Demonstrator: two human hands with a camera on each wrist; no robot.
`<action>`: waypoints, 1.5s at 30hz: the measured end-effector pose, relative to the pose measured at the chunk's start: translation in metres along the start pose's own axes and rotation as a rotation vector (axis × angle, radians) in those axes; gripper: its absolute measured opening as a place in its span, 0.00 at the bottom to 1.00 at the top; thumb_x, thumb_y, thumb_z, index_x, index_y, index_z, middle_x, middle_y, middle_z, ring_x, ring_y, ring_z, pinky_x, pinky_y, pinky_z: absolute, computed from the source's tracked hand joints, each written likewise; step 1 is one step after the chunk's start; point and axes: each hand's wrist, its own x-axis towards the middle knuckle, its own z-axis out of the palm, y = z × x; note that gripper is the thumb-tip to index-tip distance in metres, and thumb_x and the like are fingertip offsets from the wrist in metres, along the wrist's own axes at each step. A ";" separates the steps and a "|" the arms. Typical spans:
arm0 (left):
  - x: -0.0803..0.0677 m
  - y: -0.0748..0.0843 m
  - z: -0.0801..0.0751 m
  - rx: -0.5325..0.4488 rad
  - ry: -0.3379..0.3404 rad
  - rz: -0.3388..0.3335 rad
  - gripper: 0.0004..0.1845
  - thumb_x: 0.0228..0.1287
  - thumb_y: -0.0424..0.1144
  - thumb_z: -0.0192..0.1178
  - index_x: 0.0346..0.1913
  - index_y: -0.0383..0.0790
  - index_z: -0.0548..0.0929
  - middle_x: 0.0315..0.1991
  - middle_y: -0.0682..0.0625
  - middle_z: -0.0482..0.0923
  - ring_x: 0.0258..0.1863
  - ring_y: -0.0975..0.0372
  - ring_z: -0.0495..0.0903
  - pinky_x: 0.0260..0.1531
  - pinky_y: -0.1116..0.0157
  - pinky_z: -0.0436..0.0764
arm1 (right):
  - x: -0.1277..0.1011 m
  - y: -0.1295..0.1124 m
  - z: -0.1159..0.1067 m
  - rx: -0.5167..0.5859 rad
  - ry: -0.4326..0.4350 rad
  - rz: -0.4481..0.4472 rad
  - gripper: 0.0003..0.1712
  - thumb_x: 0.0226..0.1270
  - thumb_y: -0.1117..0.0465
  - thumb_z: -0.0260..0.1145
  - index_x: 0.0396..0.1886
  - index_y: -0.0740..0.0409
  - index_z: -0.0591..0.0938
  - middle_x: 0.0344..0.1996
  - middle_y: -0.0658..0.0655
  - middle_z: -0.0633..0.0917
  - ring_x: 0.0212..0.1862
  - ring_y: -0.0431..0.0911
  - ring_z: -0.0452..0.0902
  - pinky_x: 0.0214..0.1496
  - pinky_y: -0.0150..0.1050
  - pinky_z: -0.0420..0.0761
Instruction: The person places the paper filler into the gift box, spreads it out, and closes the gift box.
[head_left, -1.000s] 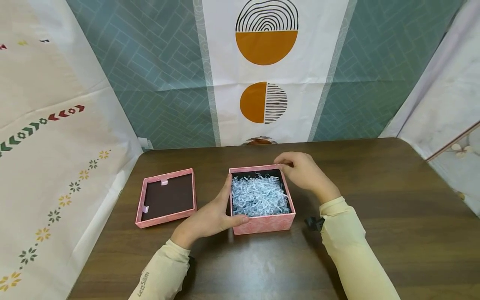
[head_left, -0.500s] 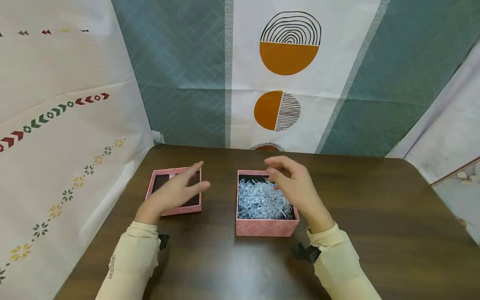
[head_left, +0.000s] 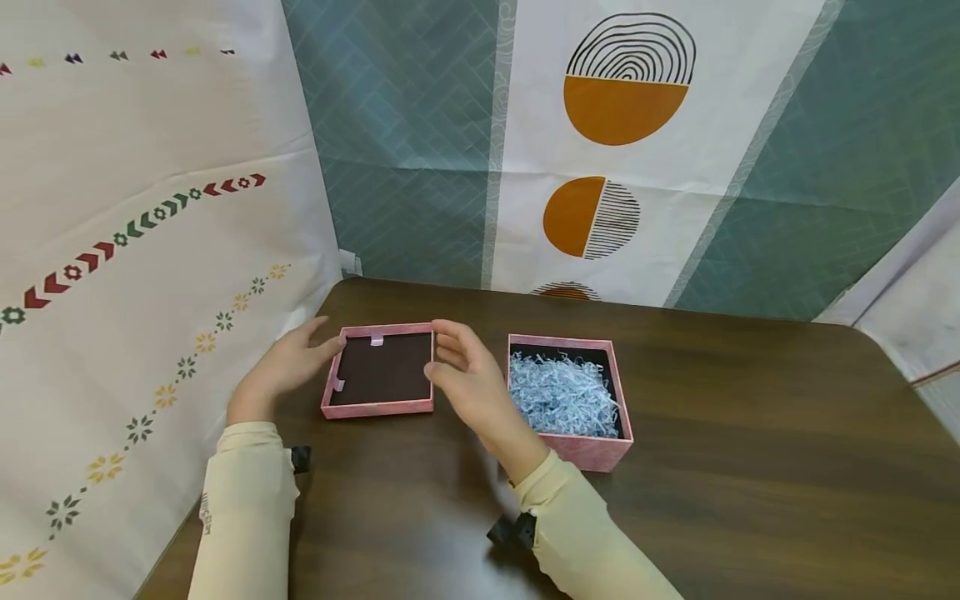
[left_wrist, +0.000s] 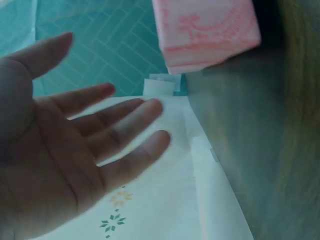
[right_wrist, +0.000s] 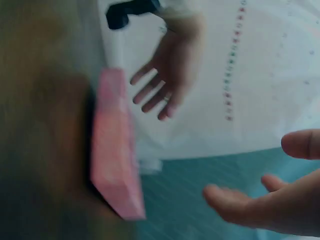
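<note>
So both hands are spread and holding nothing, left hand (head_left: 281,367) at 9 o'clock and right hand (head_left: 472,387) at 3 o'clock of the shallow pink cardboard lid (head_left: 381,372) lying inside-up on the table (head_left: 750,483), bracketing it for a two-sided pickup I'd guess.

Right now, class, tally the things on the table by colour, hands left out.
Pink: 2, the lid and the box
Pale blue: 1, the shredded paper inside the box
Total: 3
</note>
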 end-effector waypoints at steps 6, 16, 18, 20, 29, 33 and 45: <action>0.005 -0.001 0.011 -0.042 -0.145 -0.102 0.32 0.72 0.46 0.46 0.65 0.21 0.59 0.58 0.28 0.67 0.52 0.40 0.72 0.41 0.48 0.78 | 0.031 0.040 0.024 0.014 0.093 0.223 0.40 0.61 0.64 0.59 0.73 0.48 0.58 0.72 0.54 0.56 0.71 0.55 0.49 0.66 0.57 0.53; 0.011 -0.007 0.023 -0.225 -0.175 -0.195 0.27 0.71 0.43 0.47 0.64 0.27 0.59 0.50 0.34 0.70 0.41 0.50 0.77 0.27 0.55 0.81 | 0.050 0.071 0.028 0.071 0.088 0.292 0.43 0.58 0.68 0.57 0.74 0.53 0.54 0.71 0.60 0.58 0.70 0.55 0.50 0.66 0.58 0.51; 0.012 -0.006 0.024 -0.241 -0.175 -0.194 0.28 0.71 0.43 0.47 0.65 0.27 0.58 0.51 0.34 0.69 0.42 0.50 0.77 0.27 0.55 0.81 | 0.050 0.069 0.026 0.072 0.098 0.289 0.43 0.59 0.68 0.57 0.74 0.52 0.55 0.70 0.61 0.59 0.69 0.57 0.52 0.66 0.59 0.53; 0.013 -0.003 0.024 -0.250 -0.172 -0.187 0.29 0.71 0.43 0.47 0.66 0.27 0.56 0.51 0.33 0.68 0.42 0.49 0.77 0.28 0.54 0.81 | 0.050 0.065 0.023 0.082 0.119 0.289 0.42 0.59 0.68 0.57 0.74 0.50 0.56 0.69 0.61 0.61 0.67 0.57 0.55 0.65 0.59 0.55; 0.009 0.013 0.019 -0.219 -0.087 -0.069 0.36 0.72 0.47 0.48 0.71 0.32 0.44 0.53 0.30 0.67 0.40 0.46 0.78 0.35 0.53 0.81 | 0.052 0.055 0.003 0.270 0.208 0.196 0.39 0.57 0.72 0.57 0.70 0.50 0.63 0.58 0.60 0.70 0.57 0.55 0.65 0.59 0.56 0.63; 0.007 0.026 0.018 -0.256 -0.028 0.025 0.43 0.69 0.55 0.50 0.72 0.37 0.40 0.62 0.32 0.59 0.53 0.45 0.71 0.48 0.50 0.74 | 0.053 0.050 -0.010 0.317 0.206 0.130 0.38 0.59 0.71 0.57 0.70 0.47 0.63 0.57 0.62 0.69 0.56 0.56 0.65 0.61 0.57 0.61; 0.012 0.056 0.030 -0.702 0.122 0.518 0.27 0.70 0.50 0.51 0.58 0.43 0.50 0.64 0.40 0.51 0.62 0.51 0.59 0.50 0.60 0.68 | 0.044 0.021 -0.027 0.339 0.284 -0.133 0.26 0.65 0.58 0.62 0.60 0.49 0.63 0.56 0.58 0.70 0.56 0.50 0.67 0.57 0.53 0.64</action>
